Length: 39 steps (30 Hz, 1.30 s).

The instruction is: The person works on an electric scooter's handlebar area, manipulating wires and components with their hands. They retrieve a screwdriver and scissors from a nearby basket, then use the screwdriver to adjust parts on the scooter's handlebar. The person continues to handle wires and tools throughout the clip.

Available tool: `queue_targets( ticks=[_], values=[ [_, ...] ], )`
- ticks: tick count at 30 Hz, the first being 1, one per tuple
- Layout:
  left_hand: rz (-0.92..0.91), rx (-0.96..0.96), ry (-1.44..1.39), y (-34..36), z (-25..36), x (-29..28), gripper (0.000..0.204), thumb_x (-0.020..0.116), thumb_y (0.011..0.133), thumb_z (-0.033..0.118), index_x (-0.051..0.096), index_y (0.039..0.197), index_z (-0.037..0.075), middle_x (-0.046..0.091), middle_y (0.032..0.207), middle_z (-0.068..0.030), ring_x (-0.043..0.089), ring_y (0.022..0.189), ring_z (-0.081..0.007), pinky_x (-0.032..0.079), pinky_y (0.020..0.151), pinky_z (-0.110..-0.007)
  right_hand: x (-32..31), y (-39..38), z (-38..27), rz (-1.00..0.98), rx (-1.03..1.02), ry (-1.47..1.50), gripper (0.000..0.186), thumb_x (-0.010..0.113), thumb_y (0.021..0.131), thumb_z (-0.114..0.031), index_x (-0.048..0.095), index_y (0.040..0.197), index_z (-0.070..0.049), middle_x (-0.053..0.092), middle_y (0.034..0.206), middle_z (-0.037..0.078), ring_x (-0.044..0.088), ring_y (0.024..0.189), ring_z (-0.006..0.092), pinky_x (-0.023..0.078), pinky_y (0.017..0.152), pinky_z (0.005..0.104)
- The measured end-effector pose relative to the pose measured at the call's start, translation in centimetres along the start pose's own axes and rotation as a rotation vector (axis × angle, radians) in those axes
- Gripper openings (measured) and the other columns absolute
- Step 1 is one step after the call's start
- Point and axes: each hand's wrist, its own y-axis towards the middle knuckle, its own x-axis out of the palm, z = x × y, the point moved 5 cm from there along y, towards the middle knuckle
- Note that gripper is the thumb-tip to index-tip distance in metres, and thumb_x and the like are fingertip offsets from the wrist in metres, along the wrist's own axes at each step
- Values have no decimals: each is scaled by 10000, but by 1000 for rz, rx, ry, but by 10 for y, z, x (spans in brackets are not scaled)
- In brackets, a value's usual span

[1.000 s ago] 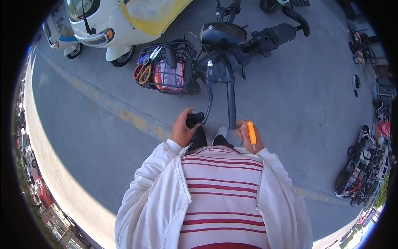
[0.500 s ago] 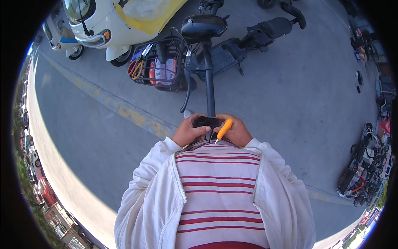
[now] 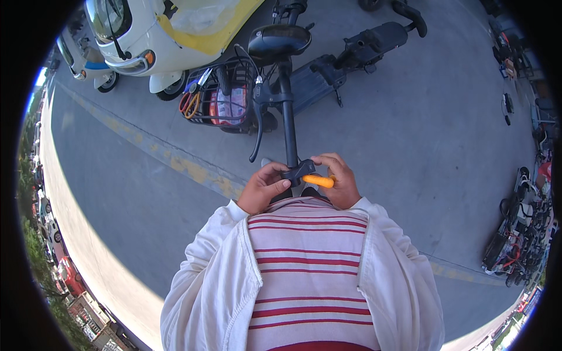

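In front of my striped shirt, a black control part (image 3: 300, 171) sits at the near end of the handlebar tube (image 3: 289, 126). My left hand (image 3: 261, 188) grips its left side between thumb and fingers. An orange-handled screwdriver (image 3: 318, 181) lies crosswise against the part's right side, held in my right hand (image 3: 342, 182). The right index finger reaches over to the part's upper edge. The screwdriver's shaft is hidden now. Whether its tip sits in the part I cannot tell.
Ahead stands an electric bike with a dark headlamp unit (image 3: 279, 44), a brake lever (image 3: 256, 134) and a wire basket (image 3: 219, 102) holding scissors (image 3: 192, 99) and a red-and-white package (image 3: 229, 105). A white vehicle (image 3: 134, 35) is at upper left; more bikes (image 3: 515, 234) stand right.
The screwdriver handle has swung from slanting upright to nearly level against the black part. The part has turned, and my right fingers have shifted. The bike appears slightly farther left.
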Motion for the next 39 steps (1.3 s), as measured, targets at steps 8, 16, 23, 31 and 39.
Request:
queue_targets(
  ticks=[8, 16, 23, 31, 39],
  values=[
    [38, -14, -56, 2, 11, 7, 535, 681, 871, 4, 384, 1315, 29, 565, 1205, -97, 567, 1094, -148, 449, 969, -284, -1, 0, 1, 20, -145, 11, 477, 757, 806, -43, 608, 1251, -124, 651, 1014, 97, 671, 884, 239, 541, 676, 302],
    [55, 3, -3, 9, 11, 5, 548, 666, 899, 48, 363, 1347, -37, 544, 1262, -135, 534, 1160, -170, 405, 1027, -308, -4, -4, 1, 40, -130, -13, 470, 745, 831, -70, 599, 1275, -118, 669, 1013, 110, 674, 856, 241, 546, 694, 322],
    [73, -4, -17, 13, 10, 3, 430, 626, 944, 132, 435, 1301, -15, 593, 1211, -122, 581, 1115, -175, 439, 994, -310, -2, 6, -2, 45, 1, 109, 463, 697, 843, 27, 588, 1281, -74, 644, 963, 97, 616, 855, 178, 502, 760, 295],
    [221, 99, -296, 26, 19, 18, 367, 588, 975, 189, 481, 1264, -9, 616, 1138, -72, 591, 1074, -165, 454, 978, -316, -3, 35, 2, 7, 164, 345, 411, 608, 854, 102, 599, 1237, -44, 618, 923, 61, 597, 839, 124, 488, 797, 246],
    [261, 205, -433, 41, 12, 13, 302, 557, 995, 199, 507, 1238, 27, 637, 1041, -31, 602, 936, -109, 474, 885, -271, -5, 46, -6, 38, 365, 423, 321, 591, 928, -14, 604, 1244, -68, 648, 926, 74, 599, 829, 114, 489, 772, 241]
  ],
)
